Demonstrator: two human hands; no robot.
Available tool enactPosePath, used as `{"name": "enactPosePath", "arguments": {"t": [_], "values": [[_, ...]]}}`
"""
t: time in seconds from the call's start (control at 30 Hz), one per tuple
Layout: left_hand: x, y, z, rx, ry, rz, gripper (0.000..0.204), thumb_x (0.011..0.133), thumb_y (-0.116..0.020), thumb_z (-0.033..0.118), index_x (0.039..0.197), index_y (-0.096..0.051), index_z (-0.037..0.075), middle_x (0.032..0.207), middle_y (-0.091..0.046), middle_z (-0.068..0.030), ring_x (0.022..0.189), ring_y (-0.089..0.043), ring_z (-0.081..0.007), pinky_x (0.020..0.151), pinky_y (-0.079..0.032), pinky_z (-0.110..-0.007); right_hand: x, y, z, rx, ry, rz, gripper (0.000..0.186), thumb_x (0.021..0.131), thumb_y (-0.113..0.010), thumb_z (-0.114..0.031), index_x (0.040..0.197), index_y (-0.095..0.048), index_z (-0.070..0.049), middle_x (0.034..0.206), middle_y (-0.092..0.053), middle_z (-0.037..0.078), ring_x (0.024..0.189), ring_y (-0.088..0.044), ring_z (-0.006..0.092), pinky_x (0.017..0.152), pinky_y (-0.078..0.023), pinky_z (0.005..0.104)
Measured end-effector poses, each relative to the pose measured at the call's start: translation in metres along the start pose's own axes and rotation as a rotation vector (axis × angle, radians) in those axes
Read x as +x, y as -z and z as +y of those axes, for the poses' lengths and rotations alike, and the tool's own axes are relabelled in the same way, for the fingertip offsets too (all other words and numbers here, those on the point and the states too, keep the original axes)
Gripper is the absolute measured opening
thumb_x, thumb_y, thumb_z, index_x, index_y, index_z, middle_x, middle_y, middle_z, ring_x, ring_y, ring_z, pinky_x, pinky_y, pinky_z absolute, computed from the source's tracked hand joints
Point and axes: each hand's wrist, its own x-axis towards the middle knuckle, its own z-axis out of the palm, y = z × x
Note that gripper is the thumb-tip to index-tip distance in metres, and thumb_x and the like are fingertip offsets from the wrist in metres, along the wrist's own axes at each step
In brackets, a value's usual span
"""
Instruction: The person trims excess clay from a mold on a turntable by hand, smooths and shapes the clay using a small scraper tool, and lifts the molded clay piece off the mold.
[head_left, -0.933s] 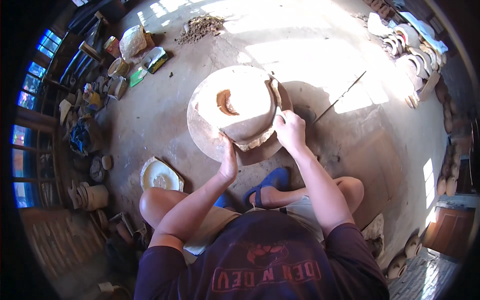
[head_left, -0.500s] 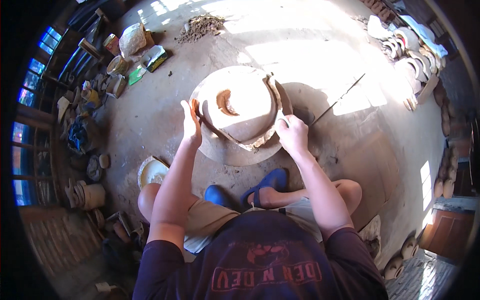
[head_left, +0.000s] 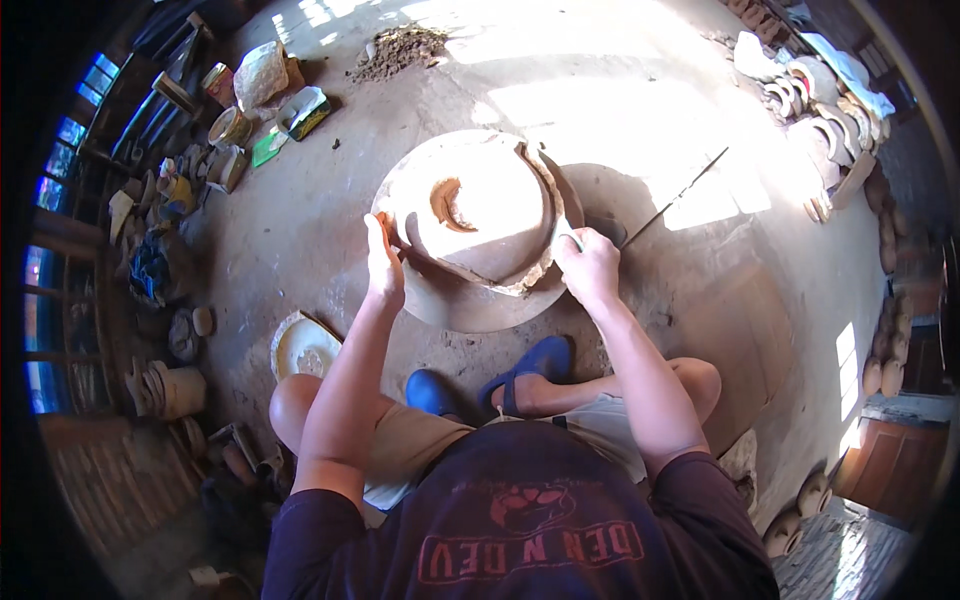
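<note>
The round mould (head_left: 492,212) lies between extended left fingers (head_left: 376,236) and right fingers (head_left: 573,254) curled around a small tool (head_left: 574,238).

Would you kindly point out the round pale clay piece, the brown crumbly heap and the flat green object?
Round pale clay piece (head_left: 492,208): head view, its upper surface.
Brown crumbly heap (head_left: 400,54): head view, its middle.
Flat green object (head_left: 266,150): head view, its upper face.

The floor (head_left: 290,225) carries a brown heap (head_left: 400,54), a pale dish (head_left: 306,345) and, seemingly, a disc (head_left: 475,316).
</note>
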Motion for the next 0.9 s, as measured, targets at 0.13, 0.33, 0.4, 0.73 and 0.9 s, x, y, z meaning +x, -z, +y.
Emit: {"name": "enactPosePath", "arguments": {"t": [0.13,0.33,0.4,0.73,0.9], "values": [[-0.003,0.004,0.001,0.036,0.021,0.047,0.095,0.103,-0.030,0.079,0.160,-0.038,0.004,0.160,-0.044,-0.0147,0.147,-0.040,-0.0273,0.122,-0.030,-0.047,0.003,-0.001,-0.002,0.011,0.016,-0.037,0.027,0.094,-0.066,-0.023,0.101,-0.075,0.002,0.084,-0.075,0.022,0.078,-0.076,0.0308,0.076,-0.058,0.0415],[0.003,0.011,-0.005,-0.002,0.022,0.117,0.082,0.107,-0.034,0.072,0.149,-0.051,0.003,0.140,-0.058,-0.0122,0.126,-0.056,-0.0236,0.107,-0.046,-0.044,0.006,-0.005,0.002,0.022,0.098,0.026,0.024,0.093,-0.067,-0.020,0.100,-0.075,0.002,0.082,-0.075,0.021,0.077,-0.075,0.0309,0.075,-0.058,0.0409],[0.008,0.015,-0.006,0.016,0.034,0.171,0.080,0.108,-0.034,0.069,0.149,-0.051,0.003,0.138,-0.060,-0.0124,0.123,-0.058,-0.0236,0.106,-0.048,-0.043,0.007,-0.003,0.002,0.021,0.021,0.011,0.024,0.093,-0.066,-0.019,0.100,-0.075,0.002,0.083,-0.075,0.022,0.077,-0.075,0.0320,0.076,-0.058,0.0415],[0.012,0.031,-0.027,0.175,0.132,0.060,0.048,0.113,-0.050,0.031,0.150,-0.052,0.001,0.110,-0.068,-0.0025,0.095,-0.062,-0.0122,0.084,-0.051,-0.029,0.004,-0.001,0.005,0.001,0.051,-0.035,0.027,0.093,-0.066,-0.022,0.100,-0.075,0.002,0.085,-0.075,0.024,0.083,-0.076,0.0354,0.079,-0.058,0.0428],[0.011,0.033,-0.032,0.205,0.114,0.056,0.032,0.111,-0.048,0.022,0.135,-0.060,0.005,0.093,-0.062,-0.0006,0.080,-0.055,-0.0098,0.070,-0.047,-0.028,0.004,-0.001,0.008,-0.018,0.037,0.053,0.026,0.094,-0.067,-0.022,0.101,-0.074,0.002,0.088,-0.075,0.025,0.087,-0.077,0.0384,0.079,-0.058,0.0440]]}}
